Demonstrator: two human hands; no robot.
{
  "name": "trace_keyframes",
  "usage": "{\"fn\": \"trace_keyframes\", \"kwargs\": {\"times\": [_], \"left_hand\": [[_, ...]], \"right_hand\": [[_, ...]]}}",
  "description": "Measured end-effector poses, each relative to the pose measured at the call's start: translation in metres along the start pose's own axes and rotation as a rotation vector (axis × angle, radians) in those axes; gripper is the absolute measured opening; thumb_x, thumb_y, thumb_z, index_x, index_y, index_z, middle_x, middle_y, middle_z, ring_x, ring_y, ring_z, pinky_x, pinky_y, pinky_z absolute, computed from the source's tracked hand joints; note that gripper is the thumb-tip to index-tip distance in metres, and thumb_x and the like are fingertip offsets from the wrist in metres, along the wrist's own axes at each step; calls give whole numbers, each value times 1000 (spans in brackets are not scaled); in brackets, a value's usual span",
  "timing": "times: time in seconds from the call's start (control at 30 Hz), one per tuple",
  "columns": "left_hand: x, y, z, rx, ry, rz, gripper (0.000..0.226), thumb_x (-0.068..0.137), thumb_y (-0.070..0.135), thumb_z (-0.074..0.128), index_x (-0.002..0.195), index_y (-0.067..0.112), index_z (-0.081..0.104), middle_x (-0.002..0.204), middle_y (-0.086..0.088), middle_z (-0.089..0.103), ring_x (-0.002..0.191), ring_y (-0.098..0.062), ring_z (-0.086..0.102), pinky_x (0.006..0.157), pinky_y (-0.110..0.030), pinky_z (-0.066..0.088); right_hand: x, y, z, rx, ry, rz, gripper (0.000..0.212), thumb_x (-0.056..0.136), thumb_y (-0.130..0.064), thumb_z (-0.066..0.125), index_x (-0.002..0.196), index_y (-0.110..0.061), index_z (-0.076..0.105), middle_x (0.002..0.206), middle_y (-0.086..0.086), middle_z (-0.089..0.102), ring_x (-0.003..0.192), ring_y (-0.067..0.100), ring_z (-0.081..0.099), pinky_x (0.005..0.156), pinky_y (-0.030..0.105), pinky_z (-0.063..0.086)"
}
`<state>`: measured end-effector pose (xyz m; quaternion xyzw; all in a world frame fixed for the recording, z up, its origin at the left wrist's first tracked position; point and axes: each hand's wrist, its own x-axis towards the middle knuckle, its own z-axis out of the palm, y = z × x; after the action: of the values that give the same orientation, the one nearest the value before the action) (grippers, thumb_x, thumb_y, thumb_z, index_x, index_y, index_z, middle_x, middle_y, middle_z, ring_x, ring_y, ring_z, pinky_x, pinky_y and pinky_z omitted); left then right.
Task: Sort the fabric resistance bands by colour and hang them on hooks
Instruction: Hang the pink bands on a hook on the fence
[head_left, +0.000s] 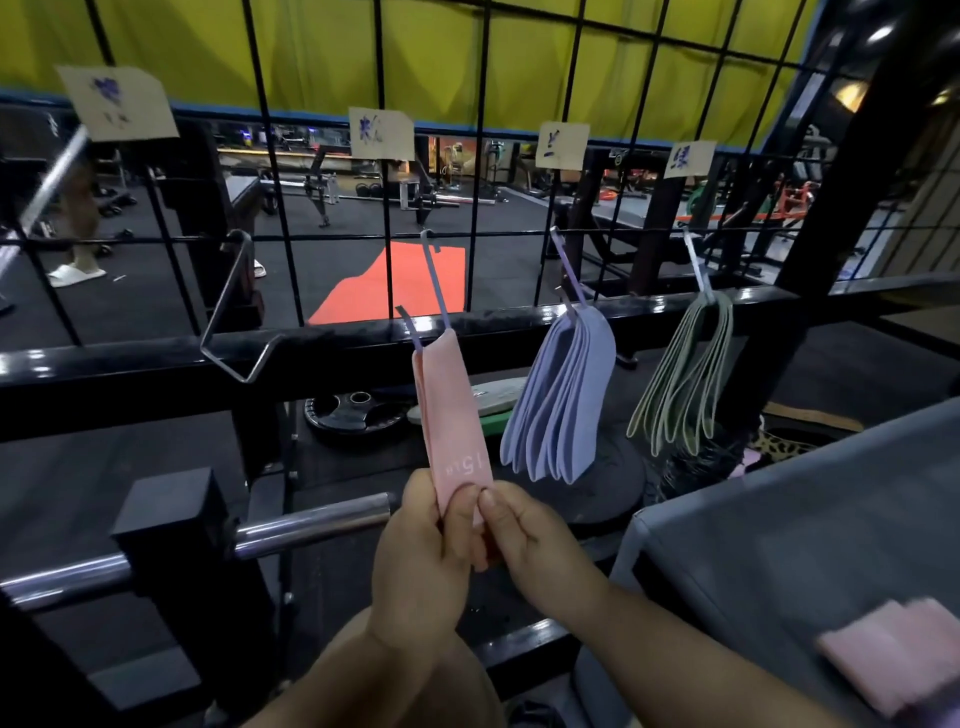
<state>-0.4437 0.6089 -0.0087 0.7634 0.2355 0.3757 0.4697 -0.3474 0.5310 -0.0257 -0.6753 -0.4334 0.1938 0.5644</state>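
Observation:
A pink fabric band (451, 410) hangs from the second hook (435, 283) on the black wire grid. My left hand (423, 545) and my right hand (524, 525) both pinch its lower end, side by side. Several blue-lilac bands (558, 400) hang on the third hook (566, 265). Several green bands (680, 379) hang on the fourth hook (696, 265). The first hook (234, 306) at the left carries nothing. More pink bands (904, 654) lie folded on the grey surface at the lower right.
Paper labels (382, 132) are clipped to the grid (483, 156) above each hook. A grey bin or table (810, 519) stands at the right. A steel bar (306, 522) and black rack post (176, 519) lie at the lower left, weight plates (353, 410) behind.

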Motion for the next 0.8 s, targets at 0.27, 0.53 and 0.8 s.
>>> {"fn": "trace_keyframes", "kwargs": {"times": [0.27, 0.53, 0.8], "left_hand": [[-14, -4, 10, -86, -5, -81, 24, 94, 51, 43, 91, 31, 56, 83, 12, 68, 71, -9, 66, 68, -40, 55], [-16, -2, 12, -146, -45, -126, 19, 97, 27, 47, 85, 19, 60, 70, 10, 67, 62, -4, 62, 57, -13, 43], [-20, -5, 22, -130, -208, -86, 22, 98, 12, 45, 78, 14, 56, 60, 3, 60, 51, 4, 56, 51, -7, 41]], "right_hand": [[-2, 5, -6, -46, 34, -17, 33, 104, -31, 39, 82, -14, 55, 66, -6, 60, 66, 8, 57, 67, 25, 48], [-8, 8, -14, -110, 21, -11, 37, 103, -32, 39, 71, -18, 53, 65, -3, 59, 65, 12, 57, 70, 33, 47], [-19, 16, -32, -108, 37, 6, 43, 105, -26, 38, 65, -16, 51, 63, -1, 56, 63, 9, 53, 68, 23, 43]]}}
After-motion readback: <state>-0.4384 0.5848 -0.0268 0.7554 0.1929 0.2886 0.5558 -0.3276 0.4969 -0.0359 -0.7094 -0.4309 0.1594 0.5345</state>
